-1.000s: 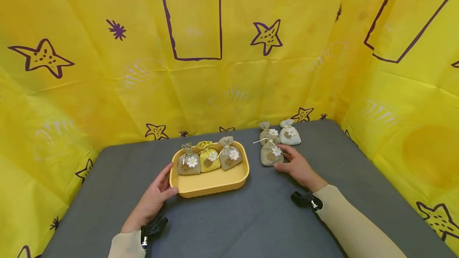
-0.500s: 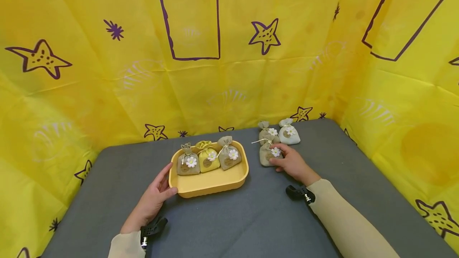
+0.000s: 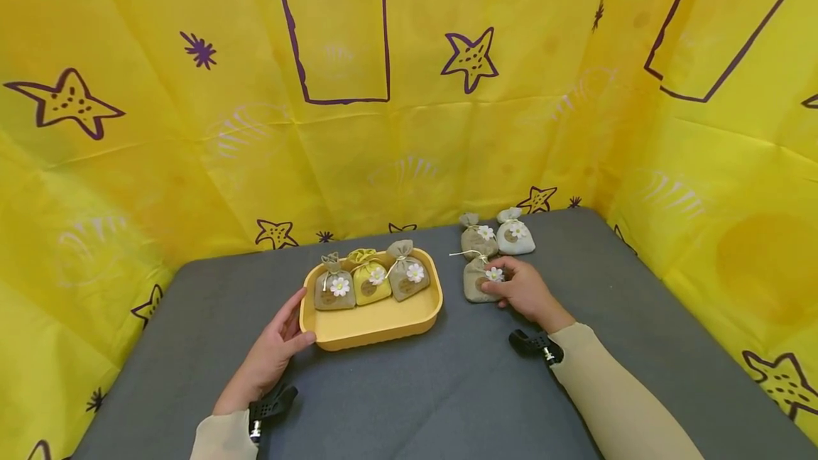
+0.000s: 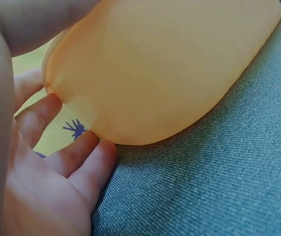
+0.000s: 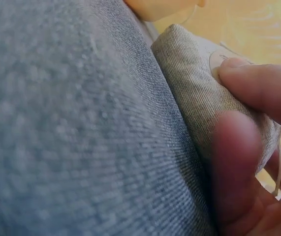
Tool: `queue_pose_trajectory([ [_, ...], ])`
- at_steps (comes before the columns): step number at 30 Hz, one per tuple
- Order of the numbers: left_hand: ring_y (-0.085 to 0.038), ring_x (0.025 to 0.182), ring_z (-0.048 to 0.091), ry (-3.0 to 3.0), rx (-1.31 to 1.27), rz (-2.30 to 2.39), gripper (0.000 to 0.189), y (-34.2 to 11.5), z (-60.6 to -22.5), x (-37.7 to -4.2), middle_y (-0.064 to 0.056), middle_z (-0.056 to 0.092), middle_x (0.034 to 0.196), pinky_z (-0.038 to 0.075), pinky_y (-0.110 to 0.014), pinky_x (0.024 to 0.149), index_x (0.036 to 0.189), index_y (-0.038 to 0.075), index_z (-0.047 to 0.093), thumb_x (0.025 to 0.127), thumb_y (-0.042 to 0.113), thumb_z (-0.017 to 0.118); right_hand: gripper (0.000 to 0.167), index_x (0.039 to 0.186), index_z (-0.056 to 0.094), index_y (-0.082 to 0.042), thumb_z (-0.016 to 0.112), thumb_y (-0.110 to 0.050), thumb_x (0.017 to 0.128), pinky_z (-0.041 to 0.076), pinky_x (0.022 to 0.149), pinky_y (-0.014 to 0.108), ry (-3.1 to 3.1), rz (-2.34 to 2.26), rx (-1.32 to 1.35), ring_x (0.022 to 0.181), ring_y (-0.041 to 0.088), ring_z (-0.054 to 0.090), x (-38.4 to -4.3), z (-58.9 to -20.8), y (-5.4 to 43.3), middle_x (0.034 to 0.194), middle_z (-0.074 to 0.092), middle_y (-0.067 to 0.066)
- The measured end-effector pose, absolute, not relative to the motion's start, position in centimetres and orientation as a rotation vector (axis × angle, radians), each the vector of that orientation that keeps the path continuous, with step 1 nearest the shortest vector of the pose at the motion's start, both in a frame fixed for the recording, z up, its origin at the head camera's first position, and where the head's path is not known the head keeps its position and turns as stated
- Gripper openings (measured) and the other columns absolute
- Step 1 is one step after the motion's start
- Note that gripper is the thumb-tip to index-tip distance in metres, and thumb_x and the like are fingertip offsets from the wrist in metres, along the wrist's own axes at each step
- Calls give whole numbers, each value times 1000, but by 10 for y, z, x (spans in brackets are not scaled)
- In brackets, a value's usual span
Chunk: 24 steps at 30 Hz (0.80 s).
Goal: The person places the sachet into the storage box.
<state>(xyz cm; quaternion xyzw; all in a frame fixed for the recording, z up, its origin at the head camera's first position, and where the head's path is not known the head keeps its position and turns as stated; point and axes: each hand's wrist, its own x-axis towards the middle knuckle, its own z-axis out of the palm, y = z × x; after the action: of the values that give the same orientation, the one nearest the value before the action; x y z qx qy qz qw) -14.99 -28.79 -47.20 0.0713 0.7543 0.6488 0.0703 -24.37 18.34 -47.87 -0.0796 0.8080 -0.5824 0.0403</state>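
Note:
In the head view my left hand (image 3: 271, 352) holds the left end of a yellow tray (image 3: 377, 338), thumb at the front corner, fingers along the side. The left wrist view shows the fingertips against the tray's wall (image 4: 145, 64). Inside the tray, along its back, lean a grey-beige sachet (image 3: 329, 298), a yellow sachet (image 3: 367, 294) and another beige sachet (image 3: 404, 286), each with a white flower. My right hand (image 3: 527, 293) grips a beige drawstring sachet (image 3: 473, 288) lying on the table; up close, fingertips press its round label (image 5: 218, 61).
Behind the gripped sachet lie a brown-beige sachet (image 3: 476, 245) and a white sachet (image 3: 520, 245), near the table's back edge. A dark grey cloth covers the table (image 3: 409, 403). Yellow printed curtains (image 3: 345, 162) stand at the back and sides.
My right hand has moved left from the sachet's edge onto its front and taken hold. The sachet has shifted slightly toward me. The left hand stays on the tray.

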Motion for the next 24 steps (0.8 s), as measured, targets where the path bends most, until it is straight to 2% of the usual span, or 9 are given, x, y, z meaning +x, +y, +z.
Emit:
queue_pose_trajectory([
  [4, -31, 149, 10, 2266, 226, 1959, 81, -288, -471, -150, -9, 4, 166, 34, -20, 103, 161, 12, 10, 99, 9, 63, 33, 107, 69, -14, 86, -24, 80, 56, 52, 39, 2561, -1639, -243, 61, 23, 58, -243, -472, 184, 92, 63, 11],
  [7, -31, 149, 10, 2263, 223, 1961, 81, -287, -471, -149, -9, 4, 166, 34, -20, 103, 161, 13, 10, 100, 9, 62, 28, 103, 69, -15, 85, -23, 82, 55, 54, 39, 2623, -1485, -314, 60, 24, 60, -243, -461, 187, 96, 63, 9],
  [11, -30, 149, 10, 2270, 224, 1961, 81, -287, -471, -149, -8, 4, 166, 34, -19, 102, 161, 13, 10, 99, 10, 63, 22, 96, 71, -17, 84, -19, 79, 50, 54, 37, 2711, -1312, -421, 55, 22, 55, -243, -446, 191, 84, 65, 5],
  [13, -30, 149, 10, 2273, 228, 1959, 81, -288, -472, -150, -8, 4, 166, 34, -18, 102, 161, 13, 10, 99, 10, 63, 21, 94, 72, -17, 85, -17, 78, 47, 56, 35, 2739, -1282, -444, 60, 20, 54, -242, -441, 192, 83, 65, 2],
  [20, -29, 150, 10, 2270, 233, 1965, 81, -289, -473, -150, -7, 5, 166, 35, -16, 101, 161, 13, 11, 99, 11, 64, 24, 99, 74, -13, 85, -22, 79, 48, 56, 33, 2735, -1416, -397, 66, 21, 56, -235, -417, 188, 86, 66, 4],
  [24, -29, 150, 9, 2266, 221, 1963, 82, -289, -473, -150, -7, 4, 166, 35, -15, 101, 161, 13, 10, 99, 12, 64, 28, 101, 73, -13, 85, -25, 80, 53, 60, 34, 2703, -1532, -372, 72, 23, 59, -227, -398, 174, 95, 66, 6],
])
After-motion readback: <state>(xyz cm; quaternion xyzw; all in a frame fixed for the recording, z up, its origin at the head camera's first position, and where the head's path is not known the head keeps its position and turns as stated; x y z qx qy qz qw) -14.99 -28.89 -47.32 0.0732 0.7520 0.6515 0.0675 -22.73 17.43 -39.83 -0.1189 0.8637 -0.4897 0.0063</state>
